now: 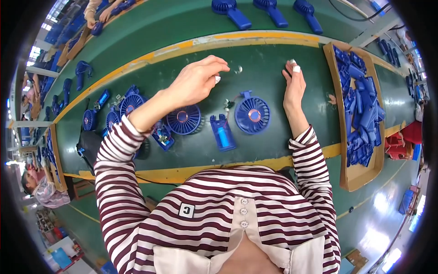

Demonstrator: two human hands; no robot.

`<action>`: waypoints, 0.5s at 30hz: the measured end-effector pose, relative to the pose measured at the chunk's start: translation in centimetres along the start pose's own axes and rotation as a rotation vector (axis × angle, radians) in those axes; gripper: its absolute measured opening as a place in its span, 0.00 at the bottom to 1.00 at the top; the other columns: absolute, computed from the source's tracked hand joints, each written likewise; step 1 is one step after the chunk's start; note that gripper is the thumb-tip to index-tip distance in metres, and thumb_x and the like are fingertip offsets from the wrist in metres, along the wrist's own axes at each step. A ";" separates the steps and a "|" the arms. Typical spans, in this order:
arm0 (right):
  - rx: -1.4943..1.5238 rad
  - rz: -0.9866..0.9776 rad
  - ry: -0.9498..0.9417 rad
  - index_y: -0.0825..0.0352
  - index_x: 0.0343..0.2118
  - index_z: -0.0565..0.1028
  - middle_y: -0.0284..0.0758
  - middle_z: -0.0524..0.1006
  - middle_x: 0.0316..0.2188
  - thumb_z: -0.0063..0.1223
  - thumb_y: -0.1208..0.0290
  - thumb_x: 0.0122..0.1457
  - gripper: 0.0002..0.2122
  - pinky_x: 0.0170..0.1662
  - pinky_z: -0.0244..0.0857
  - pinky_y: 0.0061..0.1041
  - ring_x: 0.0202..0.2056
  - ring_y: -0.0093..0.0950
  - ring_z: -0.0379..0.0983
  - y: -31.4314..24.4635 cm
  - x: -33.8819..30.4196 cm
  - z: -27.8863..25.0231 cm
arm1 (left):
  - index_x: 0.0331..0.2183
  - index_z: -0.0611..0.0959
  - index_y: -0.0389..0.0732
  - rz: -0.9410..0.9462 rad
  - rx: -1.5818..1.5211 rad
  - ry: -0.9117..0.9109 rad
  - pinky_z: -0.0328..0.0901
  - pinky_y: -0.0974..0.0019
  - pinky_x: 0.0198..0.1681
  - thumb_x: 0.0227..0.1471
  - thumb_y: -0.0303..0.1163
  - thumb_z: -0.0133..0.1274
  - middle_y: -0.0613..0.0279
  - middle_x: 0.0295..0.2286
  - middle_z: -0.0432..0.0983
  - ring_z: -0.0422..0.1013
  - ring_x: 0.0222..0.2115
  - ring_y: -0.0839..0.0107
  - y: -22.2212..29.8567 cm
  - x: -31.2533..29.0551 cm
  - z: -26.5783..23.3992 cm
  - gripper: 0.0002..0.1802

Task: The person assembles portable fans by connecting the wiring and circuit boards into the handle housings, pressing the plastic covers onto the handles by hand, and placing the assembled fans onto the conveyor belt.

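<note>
My left hand (197, 80) is raised over the green bench with its fingers pinched together near a small silvery part (238, 69); whether it grips anything I cannot tell. My right hand (294, 84) rests on the bench with fingers stretched forward, fingertips taped white, holding nothing visible. Between the hands lie a blue fan head with wires (252, 115) and a blue handle shell holding a battery (222, 133). A second round blue fan grille (183, 119) lies under my left wrist.
A cardboard tray (360, 178) of several blue handle shells stands at the right. More blue fan parts (123, 107) lie at the left. Assembled blue fans (269, 10) lie on the far belt. Other people work at the far left.
</note>
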State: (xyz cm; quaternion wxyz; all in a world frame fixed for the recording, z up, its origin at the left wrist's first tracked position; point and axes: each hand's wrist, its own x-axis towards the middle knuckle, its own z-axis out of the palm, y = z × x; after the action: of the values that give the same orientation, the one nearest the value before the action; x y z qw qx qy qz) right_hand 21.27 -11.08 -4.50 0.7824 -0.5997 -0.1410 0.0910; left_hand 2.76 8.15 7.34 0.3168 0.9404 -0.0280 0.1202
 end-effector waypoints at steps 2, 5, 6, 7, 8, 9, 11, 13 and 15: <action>-0.024 -0.029 -0.027 0.75 0.50 0.61 0.43 0.65 0.48 0.36 0.62 0.61 0.21 0.52 0.57 0.30 0.51 0.34 0.61 0.1 -0.1 -0.6 | 0.35 0.74 0.35 -0.074 -0.049 0.054 0.64 0.63 0.34 0.43 0.21 0.46 0.56 0.35 0.70 0.69 0.31 0.56 2.4 -0.9 0.5 0.13; -0.118 -0.001 -0.072 0.76 0.50 0.61 0.43 0.66 0.47 0.37 0.66 0.60 0.20 0.52 0.57 0.27 0.50 0.33 0.62 -0.6 -0.8 -1.0 | 0.36 0.74 0.35 -0.169 -0.115 0.100 0.65 0.67 0.28 0.42 0.23 0.49 0.54 0.32 0.71 0.71 0.26 0.62 4.7 -4.1 2.5 0.14; -0.190 0.008 -0.115 0.77 0.50 0.61 0.43 0.67 0.47 0.37 0.67 0.60 0.19 0.52 0.57 0.27 0.50 0.33 0.62 -0.9 -1.1 -1.0 | 0.36 0.74 0.34 -0.179 -0.135 0.119 0.66 0.66 0.31 0.41 0.23 0.50 0.54 0.33 0.71 0.71 0.29 0.60 5.0 -5.4 3.6 0.14; -0.204 0.009 -0.144 0.77 0.49 0.62 0.42 0.67 0.47 0.39 0.71 0.57 0.19 0.52 0.56 0.25 0.51 0.31 0.62 -1.5 -1.8 -1.2 | 0.36 0.74 0.34 -0.175 -0.076 0.112 0.66 0.65 0.34 0.40 0.23 0.52 0.54 0.34 0.71 0.70 0.32 0.57 5.3 -6.5 4.5 0.16; -0.211 0.020 -0.140 0.77 0.49 0.62 0.42 0.67 0.47 0.39 0.71 0.57 0.19 0.52 0.56 0.25 0.51 0.31 0.62 -2.2 -2.7 -1.5 | 0.37 0.73 0.35 -0.161 -0.027 0.117 0.66 0.64 0.36 0.39 0.23 0.53 0.53 0.36 0.70 0.70 0.34 0.56 5.5 -7.4 5.3 0.18; -0.274 0.037 -0.195 0.76 0.50 0.61 0.42 0.67 0.47 0.40 0.72 0.56 0.19 0.52 0.55 0.24 0.51 0.30 0.62 -3.1 -3.7 -1.8 | 0.41 0.71 0.36 -0.214 -0.026 0.090 0.65 0.63 0.39 0.38 0.23 0.54 0.52 0.40 0.67 0.68 0.38 0.55 5.9 -8.2 6.0 0.23; -0.466 0.020 -0.341 0.73 0.51 0.60 0.41 0.66 0.49 0.44 0.74 0.53 0.22 0.53 0.53 0.24 0.52 0.28 0.60 -4.9 -5.8 -2.6 | 0.44 0.69 0.35 -0.270 0.007 0.084 0.63 0.61 0.43 0.37 0.23 0.54 0.50 0.45 0.63 0.64 0.43 0.52 5.9 -9.7 7.1 0.27; -0.802 -0.122 -0.488 0.73 0.51 0.59 0.43 0.64 0.49 0.51 0.71 0.47 0.27 0.54 0.51 0.29 0.53 0.32 0.58 -7.0 -8.1 -3.5 | 0.47 0.67 0.34 -0.307 -0.022 0.062 0.59 0.62 0.48 0.35 0.21 0.55 0.49 0.48 0.61 0.61 0.47 0.52 6.0 -10.4 7.9 0.31; -0.987 -0.167 -0.574 0.73 0.51 0.59 0.51 0.60 0.50 0.57 0.68 0.41 0.32 0.55 0.49 0.34 0.54 0.44 0.54 -9.0 -10.7 -3.7 | 0.48 0.64 0.33 -0.394 0.037 0.093 0.59 0.61 0.48 0.36 0.21 0.55 0.49 0.49 0.58 0.60 0.48 0.51 6.1 -10.8 8.5 0.34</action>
State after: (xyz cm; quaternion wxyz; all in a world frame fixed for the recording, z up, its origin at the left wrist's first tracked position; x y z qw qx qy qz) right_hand 12.15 -20.19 2.06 0.3449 -0.8319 -0.4202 0.1112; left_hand -6.72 -2.05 1.76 0.3176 0.9269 0.1733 0.0998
